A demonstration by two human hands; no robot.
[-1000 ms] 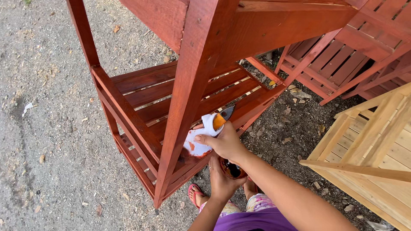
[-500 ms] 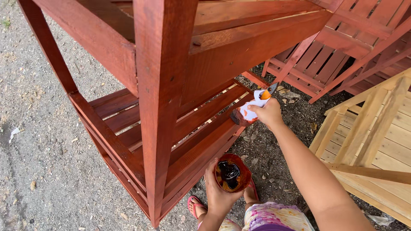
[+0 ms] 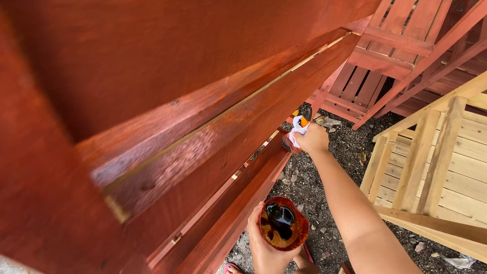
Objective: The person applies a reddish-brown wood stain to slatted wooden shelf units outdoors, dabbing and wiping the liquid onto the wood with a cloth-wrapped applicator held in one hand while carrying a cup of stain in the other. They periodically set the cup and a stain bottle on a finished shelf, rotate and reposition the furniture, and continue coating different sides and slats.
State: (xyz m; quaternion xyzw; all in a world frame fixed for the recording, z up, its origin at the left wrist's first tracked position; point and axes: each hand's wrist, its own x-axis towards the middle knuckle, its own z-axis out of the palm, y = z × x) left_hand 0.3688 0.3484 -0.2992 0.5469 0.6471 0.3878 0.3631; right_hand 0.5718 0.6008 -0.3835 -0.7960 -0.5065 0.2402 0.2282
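Since the earlier frame, the right hand (image 3: 313,138) has advanced along the red-stained rack (image 3: 213,127), gripping the brush (image 3: 297,133) against a lower rail at centre frame. Left hand (image 3: 264,243) grips the stain cup (image 3: 283,224) at bottom centre.

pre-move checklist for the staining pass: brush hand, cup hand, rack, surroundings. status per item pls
1. Right hand has a firm grip on the brush, handle wrapped in white cloth: ok.
2. Brush head against the edge of the red-stained rack: ok, it looks to be in contact.
3. Left hand holds the stain cup level, dark liquid visible inside: ok.
4. Stain load on the bristles: cannot tell, the head is too small and partly hidden.
5. Coverage on the near boards: not ok, pale unstained slivers show along the board edges.
6. Unfinished pale wood rack stands apart from the brush: ok.
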